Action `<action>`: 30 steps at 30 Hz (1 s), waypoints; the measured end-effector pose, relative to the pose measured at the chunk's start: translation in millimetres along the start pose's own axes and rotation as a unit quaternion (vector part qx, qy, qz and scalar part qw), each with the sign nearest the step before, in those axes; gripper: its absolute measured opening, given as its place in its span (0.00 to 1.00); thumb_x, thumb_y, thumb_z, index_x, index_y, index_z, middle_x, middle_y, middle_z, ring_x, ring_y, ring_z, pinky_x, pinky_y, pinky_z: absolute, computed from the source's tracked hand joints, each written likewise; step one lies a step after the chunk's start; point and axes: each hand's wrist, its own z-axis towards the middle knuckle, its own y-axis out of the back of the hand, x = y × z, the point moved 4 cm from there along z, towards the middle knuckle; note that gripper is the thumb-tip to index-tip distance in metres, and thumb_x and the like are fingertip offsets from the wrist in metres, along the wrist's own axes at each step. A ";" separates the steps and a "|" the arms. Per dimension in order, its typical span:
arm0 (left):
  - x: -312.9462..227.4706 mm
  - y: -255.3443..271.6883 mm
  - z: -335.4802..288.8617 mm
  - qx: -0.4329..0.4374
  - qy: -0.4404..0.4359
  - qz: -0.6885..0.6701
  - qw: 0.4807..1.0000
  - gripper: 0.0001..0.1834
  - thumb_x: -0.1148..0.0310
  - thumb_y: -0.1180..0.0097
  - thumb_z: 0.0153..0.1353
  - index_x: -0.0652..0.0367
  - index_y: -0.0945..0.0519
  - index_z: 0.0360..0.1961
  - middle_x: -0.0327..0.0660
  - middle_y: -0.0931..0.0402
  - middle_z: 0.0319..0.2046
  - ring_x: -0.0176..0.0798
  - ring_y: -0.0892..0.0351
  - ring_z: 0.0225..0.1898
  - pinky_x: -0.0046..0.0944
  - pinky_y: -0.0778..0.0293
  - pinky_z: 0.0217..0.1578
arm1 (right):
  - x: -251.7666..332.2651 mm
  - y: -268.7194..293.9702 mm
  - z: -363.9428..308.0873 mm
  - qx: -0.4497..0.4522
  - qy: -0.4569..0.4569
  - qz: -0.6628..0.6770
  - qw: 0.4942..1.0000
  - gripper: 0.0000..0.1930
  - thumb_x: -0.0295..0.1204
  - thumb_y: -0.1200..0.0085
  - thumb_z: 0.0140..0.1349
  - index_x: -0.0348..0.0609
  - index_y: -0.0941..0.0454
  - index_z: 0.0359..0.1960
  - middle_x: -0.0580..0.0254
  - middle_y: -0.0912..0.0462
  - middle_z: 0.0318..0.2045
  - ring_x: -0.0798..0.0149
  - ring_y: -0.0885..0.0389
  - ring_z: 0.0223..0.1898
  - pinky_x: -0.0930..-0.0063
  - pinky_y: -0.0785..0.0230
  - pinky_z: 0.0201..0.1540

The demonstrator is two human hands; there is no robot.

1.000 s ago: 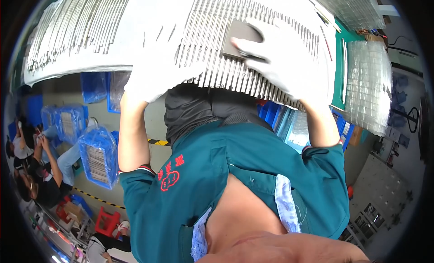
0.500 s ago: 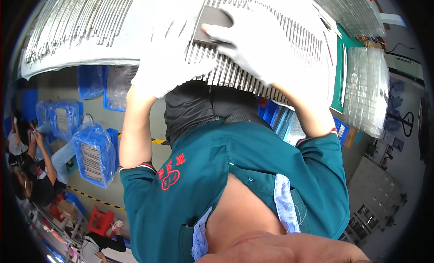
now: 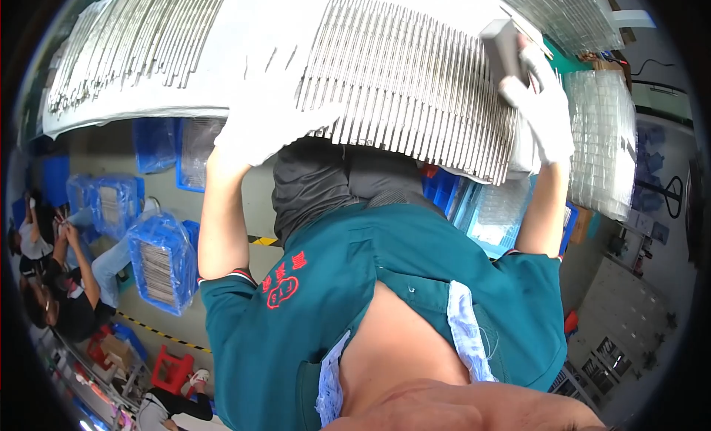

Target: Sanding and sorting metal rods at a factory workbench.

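A row of slim metal rods (image 3: 400,83) lies side by side on the white-covered table. My right hand (image 3: 546,116), in a white glove, grips a dark grey rectangular block (image 3: 502,52) at the row's right end. The block is tilted, with fingers on its right side and the thumb at its near end; whether it touches the rods I cannot tell. My left hand (image 3: 270,127), also gloved, rests by the row's near left corner. Its stretched thumb or finger reaches onto the rod ends, while its other fingers fade into the bright white surface.
More metal rods (image 3: 141,35) lie at the table's far left. Clear plastic-wrapped stacks (image 3: 603,138) stand to the right. Blue crates (image 3: 159,264) with rods sit on the floor at left, and a light blue crate (image 3: 500,216) is below the table's right edge. Co-workers (image 3: 70,283) sit at far left.
My right hand has carried the block from the left part of the rod row to its right end, turning it onto a tilt. My left hand has stayed nearly in place.
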 end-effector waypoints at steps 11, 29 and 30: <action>-23.9 11.4 120.5 0.014 -0.026 -0.067 0.997 0.28 0.45 0.48 0.67 0.56 0.18 0.56 0.52 0.20 0.56 0.56 0.23 0.58 0.54 0.30 0.61 | -84.8 -6.5 72.2 -0.263 -0.063 0.284 0.920 0.33 0.33 0.38 0.66 0.40 0.33 0.72 0.56 0.22 0.61 0.68 0.22 0.55 0.74 0.31 0.60; 16.8 -0.2 132.6 0.025 -0.093 0.066 0.993 0.31 0.44 0.54 0.71 0.59 0.22 0.60 0.52 0.25 0.61 0.55 0.27 0.62 0.55 0.33 0.64 | -79.1 -15.4 67.5 -0.285 -0.030 0.201 0.937 0.31 0.40 0.38 0.68 0.47 0.30 0.71 0.57 0.20 0.58 0.68 0.23 0.54 0.74 0.31 0.58; 12.5 -3.5 134.3 0.022 -0.101 0.054 0.993 0.31 0.44 0.54 0.71 0.59 0.22 0.60 0.52 0.25 0.60 0.55 0.27 0.61 0.55 0.33 0.63 | -80.2 -19.3 70.9 -0.274 -0.019 0.231 0.934 0.32 0.38 0.36 0.67 0.49 0.31 0.72 0.57 0.20 0.58 0.67 0.22 0.55 0.74 0.30 0.58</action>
